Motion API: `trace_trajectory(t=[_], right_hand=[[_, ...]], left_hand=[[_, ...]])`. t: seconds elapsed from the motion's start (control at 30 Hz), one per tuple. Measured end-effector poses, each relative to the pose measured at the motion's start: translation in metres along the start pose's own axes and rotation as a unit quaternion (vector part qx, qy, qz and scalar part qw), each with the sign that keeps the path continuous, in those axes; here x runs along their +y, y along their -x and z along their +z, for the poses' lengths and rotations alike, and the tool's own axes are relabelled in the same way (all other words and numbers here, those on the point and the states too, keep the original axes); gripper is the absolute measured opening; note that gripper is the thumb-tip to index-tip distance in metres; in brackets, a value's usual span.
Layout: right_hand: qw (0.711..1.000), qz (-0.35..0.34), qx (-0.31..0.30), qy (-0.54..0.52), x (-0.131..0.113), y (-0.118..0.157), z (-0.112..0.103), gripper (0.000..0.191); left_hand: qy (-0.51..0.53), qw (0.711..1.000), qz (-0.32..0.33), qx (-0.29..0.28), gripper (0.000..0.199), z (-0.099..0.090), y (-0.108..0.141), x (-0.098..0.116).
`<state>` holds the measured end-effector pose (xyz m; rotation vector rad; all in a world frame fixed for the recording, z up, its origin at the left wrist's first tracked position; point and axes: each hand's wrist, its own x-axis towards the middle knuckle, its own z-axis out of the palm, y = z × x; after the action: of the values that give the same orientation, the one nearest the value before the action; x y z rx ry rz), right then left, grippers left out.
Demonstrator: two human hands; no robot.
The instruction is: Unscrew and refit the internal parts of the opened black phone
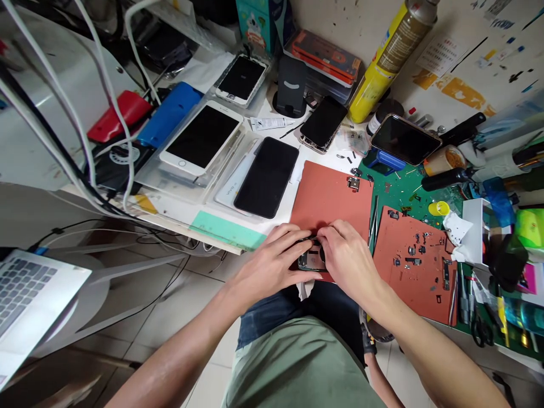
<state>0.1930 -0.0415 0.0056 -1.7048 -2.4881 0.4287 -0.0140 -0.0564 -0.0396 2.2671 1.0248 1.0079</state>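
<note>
An opened phone frame (311, 259) lies at the front edge of a reddish-brown mat (329, 195). My left hand (283, 255) grips the frame from the left, its fingers reaching over the top and its thumb along the near edge. From the right, my right hand (345, 249) has its fingers bent and pressed together at the frame's upper right edge. Whatever small part those fingers may pinch is hidden. A crumpled bit of white tissue (305, 290) hangs just below the frame.
To the left lie a black phone (267, 177) and a white tablet-like phone (203, 137). A second mat (414, 266) with several small parts is at the right, near scissors (481, 330) and tweezers. A yellow spray can (382, 68) stands behind.
</note>
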Motion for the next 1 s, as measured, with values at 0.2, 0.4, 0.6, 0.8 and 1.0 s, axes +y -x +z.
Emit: trace_trajectory(t=[0.2,0.4,0.6,0.8,1.0], right_hand=[[1.000,0.001,-0.003,0.007,-0.001,0.000,0.000,0.028],[1.000,-0.001,-0.003,-0.012,-0.001,-0.001,0.000,0.030],[0.993,0.022,0.051,-0.107,0.009,0.003,-0.004,0.031],[0.983,0.054,0.092,-0.150,0.020,0.010,-0.010,0.027],[0.991,0.012,0.061,-0.120,0.015,0.003,-0.001,0.023]], left_hand=[[-0.005,1.000,0.001,-0.009,0.050,-0.001,-0.002,0.000],[-0.018,0.999,-0.003,-0.029,0.048,-0.004,-0.004,0.002],[-0.022,0.999,-0.002,-0.041,0.055,-0.003,-0.002,0.000],[-0.036,0.999,0.009,-0.038,0.060,-0.003,-0.002,0.000],[-0.043,0.998,0.025,-0.029,0.060,-0.003,-0.001,-0.001]])
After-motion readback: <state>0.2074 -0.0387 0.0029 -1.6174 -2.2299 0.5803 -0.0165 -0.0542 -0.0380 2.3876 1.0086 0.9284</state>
